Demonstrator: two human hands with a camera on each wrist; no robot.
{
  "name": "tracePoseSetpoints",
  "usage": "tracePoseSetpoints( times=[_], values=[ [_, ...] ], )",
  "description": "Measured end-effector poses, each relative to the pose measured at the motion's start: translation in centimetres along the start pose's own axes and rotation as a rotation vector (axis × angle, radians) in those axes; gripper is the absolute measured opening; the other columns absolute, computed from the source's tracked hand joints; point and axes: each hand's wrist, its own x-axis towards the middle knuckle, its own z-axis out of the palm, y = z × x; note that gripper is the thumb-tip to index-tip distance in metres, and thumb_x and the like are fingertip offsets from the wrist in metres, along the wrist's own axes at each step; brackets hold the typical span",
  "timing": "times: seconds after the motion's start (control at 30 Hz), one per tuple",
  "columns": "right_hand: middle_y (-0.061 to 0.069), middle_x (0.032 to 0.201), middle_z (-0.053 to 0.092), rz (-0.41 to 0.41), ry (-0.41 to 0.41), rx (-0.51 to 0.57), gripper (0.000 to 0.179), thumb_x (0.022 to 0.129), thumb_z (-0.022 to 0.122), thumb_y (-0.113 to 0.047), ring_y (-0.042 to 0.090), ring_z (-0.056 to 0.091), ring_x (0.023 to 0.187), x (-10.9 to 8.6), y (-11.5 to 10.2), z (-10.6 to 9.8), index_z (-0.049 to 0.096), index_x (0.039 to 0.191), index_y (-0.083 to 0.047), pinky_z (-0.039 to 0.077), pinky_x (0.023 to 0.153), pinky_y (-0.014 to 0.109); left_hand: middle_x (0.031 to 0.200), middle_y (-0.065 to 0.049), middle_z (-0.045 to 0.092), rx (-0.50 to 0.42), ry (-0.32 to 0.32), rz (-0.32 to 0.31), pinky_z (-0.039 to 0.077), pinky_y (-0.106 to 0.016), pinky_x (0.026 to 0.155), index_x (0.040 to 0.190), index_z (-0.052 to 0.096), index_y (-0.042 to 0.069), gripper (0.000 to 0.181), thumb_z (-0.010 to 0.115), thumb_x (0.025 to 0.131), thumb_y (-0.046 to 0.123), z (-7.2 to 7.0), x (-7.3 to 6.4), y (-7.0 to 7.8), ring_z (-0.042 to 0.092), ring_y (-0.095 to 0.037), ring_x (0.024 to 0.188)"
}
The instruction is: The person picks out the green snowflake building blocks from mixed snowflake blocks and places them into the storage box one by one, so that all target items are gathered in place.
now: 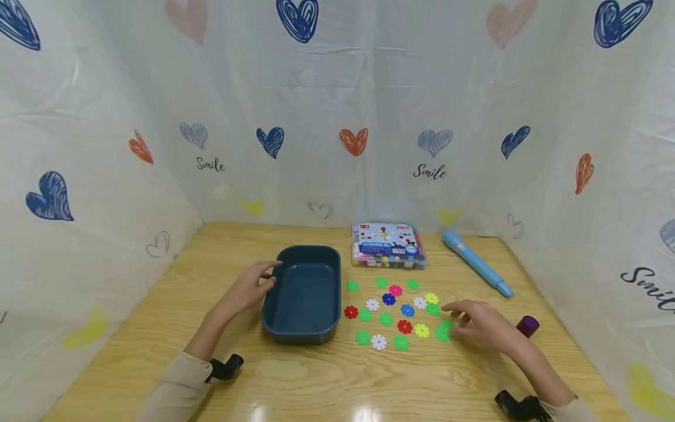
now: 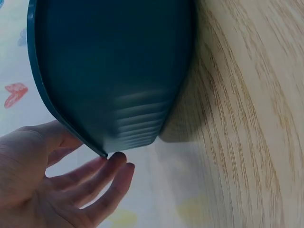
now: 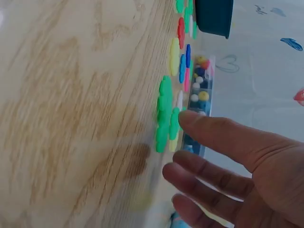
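On the left, my left hand [image 1: 252,287] grips the rim of a dark blue plastic tub [image 1: 302,337]. In the left wrist view the thumb passes behind the rim, while the fingertips [image 2: 117,158] lie by the tub's outer corner. Small notched plastic discs, such as a red disc [image 1: 404,326], a yellow disc [image 1: 422,330] and a white disc [image 1: 378,342], lie spread flat right of the tub. My right hand [image 1: 487,325], fingers loosely bent with nothing between them, hovers at their right edge. Closest to it are overlapping green discs [image 1: 444,332].
A clear lidded box [image 1: 388,246] of coloured beads stands behind the discs. To its right lies a light blue pen-shaped tube [image 1: 477,262]. A purple cylindrical object [image 1: 528,326] is partly hidden behind my right hand. Heart-printed sheeting [image 1: 316,176] encloses the wooden table [image 1: 316,381].
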Motion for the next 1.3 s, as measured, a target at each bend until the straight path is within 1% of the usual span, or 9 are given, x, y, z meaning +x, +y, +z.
tracePoseSetpoints(
  times=[0.1,0.2,0.33,0.43,0.57,0.67,0.83,1.1,1.3],
  values=[
    [0.007,0.102,0.07,-0.054,-0.024,0.035,0.039,0.084,0.076,-0.015,0.006,0.064,0.079,0.1,0.4,0.2,0.067,0.12,-0.002,0.054,0.067,0.024,0.135,-0.029,0.052,-0.038,-0.01,-0.024,0.057,-0.04,0.076,0.136,0.054,-0.001,0.04,0.057,0.096,0.004,-0.2,0.0,-0.1,0.066,-0.039,0.104],
    [0.005,0.101,0.07,-0.078,-0.036,0.043,0.036,0.084,0.076,-0.014,0.002,0.061,0.078,0.3,0.6,0.5,0.069,0.117,-0.003,0.053,0.066,0.023,0.137,-0.028,0.051,-0.137,-0.052,-0.089,0.059,-0.037,0.071,0.135,0.055,-0.001,0.04,0.057,0.096,0.004,-0.5,-0.1,-0.2,0.069,-0.036,0.099],
    [0.001,0.098,0.069,-0.075,-0.036,0.042,0.034,0.083,0.077,-0.017,0.0,0.058,0.077,0.3,0.6,0.8,0.071,0.114,-0.004,0.051,0.065,0.021,0.137,-0.03,0.051,-0.277,-0.097,-0.161,0.059,-0.039,0.067,0.136,0.054,-0.003,0.041,0.058,0.096,0.005,-0.9,-0.1,-0.4,0.071,-0.029,0.087],
    [-0.002,0.097,0.068,-0.061,-0.046,0.044,0.035,0.083,0.077,-0.019,0.0,0.057,0.076,0.3,0.5,0.9,0.071,0.115,-0.005,0.05,0.064,0.02,0.137,-0.031,0.051,-0.342,-0.111,-0.167,0.059,-0.041,0.067,0.136,0.053,-0.005,0.042,0.06,0.096,0.007,-1.1,-0.3,-0.7,0.071,-0.023,0.08],
    [-0.003,0.096,0.067,-0.05,-0.062,0.042,0.035,0.084,0.076,-0.019,-0.003,0.055,0.075,0.4,0.5,1.0,0.071,0.116,-0.006,0.049,0.064,0.019,0.139,-0.03,0.051,-0.419,-0.122,-0.194,0.059,-0.041,0.07,0.137,0.052,-0.005,0.045,0.062,0.096,0.01,-1.2,-0.4,-1.2,0.069,-0.019,0.08],
    [-0.003,0.096,0.067,-0.049,-0.064,0.048,0.034,0.084,0.076,-0.018,-0.004,0.054,0.073,0.5,0.5,1.1,0.072,0.115,-0.006,0.049,0.063,0.019,0.141,-0.029,0.049,-0.466,-0.13,-0.211,0.059,-0.039,0.072,0.139,0.05,-0.004,0.047,0.062,0.096,0.012,-1.2,-0.5,-1.3,0.069,-0.021,0.09],
    [-0.002,0.093,0.066,-0.051,-0.077,0.061,0.031,0.083,0.077,-0.019,-0.004,0.054,0.071,0.6,0.5,1.1,0.074,0.111,-0.006,0.049,0.061,0.019,0.144,-0.028,0.046,-0.526,-0.142,-0.24,0.059,-0.037,0.073,0.142,0.048,-0.001,0.05,0.061,0.097,0.013,-1.2,-0.6,-1.6,0.066,-0.03,0.104],
    [-0.003,0.092,0.065,-0.064,-0.102,0.038,0.028,0.084,0.077,-0.02,-0.002,0.053,0.072,1.1,0.4,0.8,0.075,0.109,-0.008,0.047,0.062,0.019,0.143,-0.027,0.046,-0.555,-0.138,-0.237,0.058,-0.034,0.072,0.143,0.048,0.001,0.051,0.062,0.097,0.017,-1.2,-0.6,-1.8,0.063,-0.029,0.105],
    [-0.001,0.094,0.067,-0.071,-0.123,0.021,0.026,0.082,0.078,-0.019,0.001,0.055,0.073,1.4,0.2,0.8,0.075,0.105,-0.007,0.049,0.062,0.019,0.142,-0.027,0.046,-0.566,-0.135,-0.255,0.058,-0.034,0.072,0.143,0.048,0.001,0.05,0.062,0.096,0.016,-1.1,-0.8,-1.8,0.063,-0.029,0.107]
  ],
)
